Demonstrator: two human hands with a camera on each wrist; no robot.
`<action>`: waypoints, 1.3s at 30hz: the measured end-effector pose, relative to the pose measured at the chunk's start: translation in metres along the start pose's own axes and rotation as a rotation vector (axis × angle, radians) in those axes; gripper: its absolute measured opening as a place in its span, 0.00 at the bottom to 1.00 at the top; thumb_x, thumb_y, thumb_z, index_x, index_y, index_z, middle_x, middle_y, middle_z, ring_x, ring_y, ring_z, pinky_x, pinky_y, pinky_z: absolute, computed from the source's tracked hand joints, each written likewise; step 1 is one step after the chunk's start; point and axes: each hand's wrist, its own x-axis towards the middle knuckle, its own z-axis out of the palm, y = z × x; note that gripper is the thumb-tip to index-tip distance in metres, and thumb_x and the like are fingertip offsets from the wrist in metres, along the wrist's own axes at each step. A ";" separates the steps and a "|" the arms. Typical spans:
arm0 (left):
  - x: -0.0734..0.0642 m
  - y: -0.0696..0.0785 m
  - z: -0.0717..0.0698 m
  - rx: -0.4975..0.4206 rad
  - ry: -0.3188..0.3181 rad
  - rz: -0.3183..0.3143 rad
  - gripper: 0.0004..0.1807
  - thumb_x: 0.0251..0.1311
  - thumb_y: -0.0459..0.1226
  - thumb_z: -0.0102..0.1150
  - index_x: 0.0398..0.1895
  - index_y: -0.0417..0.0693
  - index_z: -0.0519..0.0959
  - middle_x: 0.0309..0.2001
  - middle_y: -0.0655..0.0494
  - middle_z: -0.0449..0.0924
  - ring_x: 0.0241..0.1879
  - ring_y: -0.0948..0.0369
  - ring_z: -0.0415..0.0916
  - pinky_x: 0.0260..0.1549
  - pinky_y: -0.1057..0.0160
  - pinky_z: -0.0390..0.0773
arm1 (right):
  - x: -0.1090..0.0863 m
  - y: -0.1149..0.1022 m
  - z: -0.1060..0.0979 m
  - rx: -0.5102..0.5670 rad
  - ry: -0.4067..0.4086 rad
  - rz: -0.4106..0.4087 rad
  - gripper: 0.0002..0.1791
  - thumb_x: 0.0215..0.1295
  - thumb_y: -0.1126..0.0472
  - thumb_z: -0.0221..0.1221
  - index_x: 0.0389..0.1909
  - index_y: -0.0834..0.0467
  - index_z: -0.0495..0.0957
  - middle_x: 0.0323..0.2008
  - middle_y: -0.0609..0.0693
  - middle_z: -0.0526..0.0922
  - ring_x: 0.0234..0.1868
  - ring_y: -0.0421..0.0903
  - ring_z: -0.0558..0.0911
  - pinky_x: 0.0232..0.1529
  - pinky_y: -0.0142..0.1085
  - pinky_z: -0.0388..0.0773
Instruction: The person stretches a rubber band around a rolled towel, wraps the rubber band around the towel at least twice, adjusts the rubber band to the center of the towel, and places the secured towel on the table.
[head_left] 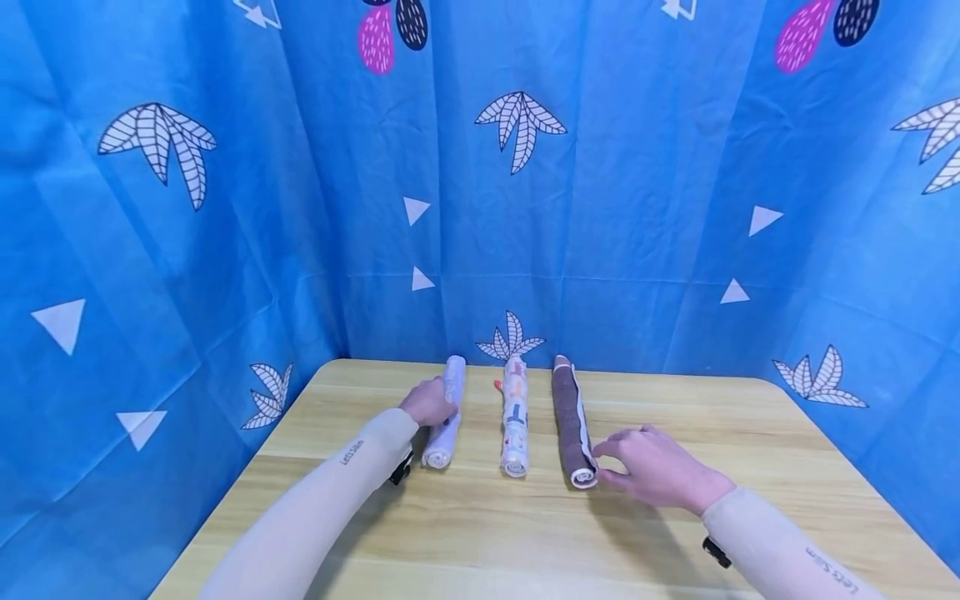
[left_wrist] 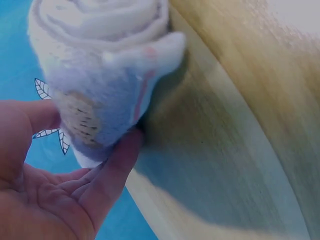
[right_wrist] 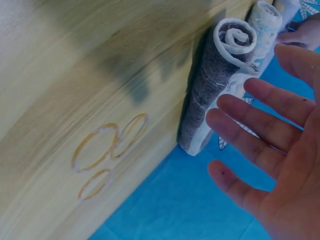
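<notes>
A blue curtain backs the pale worktop, where a patterned roll lies between two others. The left hand grips the lavender roll; the right hand, fingers spread, holds nothing beside the brown roll, contact unclear. Positioning the rolls seems in hand; gripping the brown one would need those fingers curled.

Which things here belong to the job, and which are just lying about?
Job, apparently:
lavender roll, held by the left hand
brown roll, beside the right hand
patterned roll between them

Lying about or background:
three thin loops, use unclear
table
blue curtain
</notes>
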 end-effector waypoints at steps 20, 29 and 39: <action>-0.025 0.003 -0.014 -0.042 -0.023 0.085 0.44 0.55 0.32 0.63 0.76 0.41 0.57 0.55 0.39 0.77 0.25 0.57 0.78 0.18 0.62 0.76 | 0.003 0.001 0.000 -0.001 -0.007 -0.008 0.15 0.63 0.50 0.67 0.49 0.51 0.86 0.46 0.46 0.89 0.49 0.48 0.86 0.52 0.55 0.79; -0.037 0.001 -0.016 0.004 -0.001 0.139 0.41 0.57 0.34 0.64 0.76 0.45 0.61 0.59 0.41 0.76 0.28 0.57 0.80 0.20 0.60 0.80 | 0.004 0.001 0.000 0.011 -0.018 0.007 0.16 0.64 0.50 0.67 0.49 0.51 0.86 0.47 0.47 0.89 0.49 0.49 0.87 0.53 0.54 0.79; -0.045 -0.002 -0.016 0.087 0.012 0.189 0.36 0.58 0.40 0.68 0.70 0.52 0.66 0.57 0.51 0.76 0.48 0.54 0.75 0.45 0.47 0.79 | 0.004 0.000 -0.001 0.027 -0.031 0.030 0.16 0.63 0.50 0.67 0.50 0.51 0.86 0.47 0.46 0.89 0.50 0.49 0.86 0.55 0.53 0.78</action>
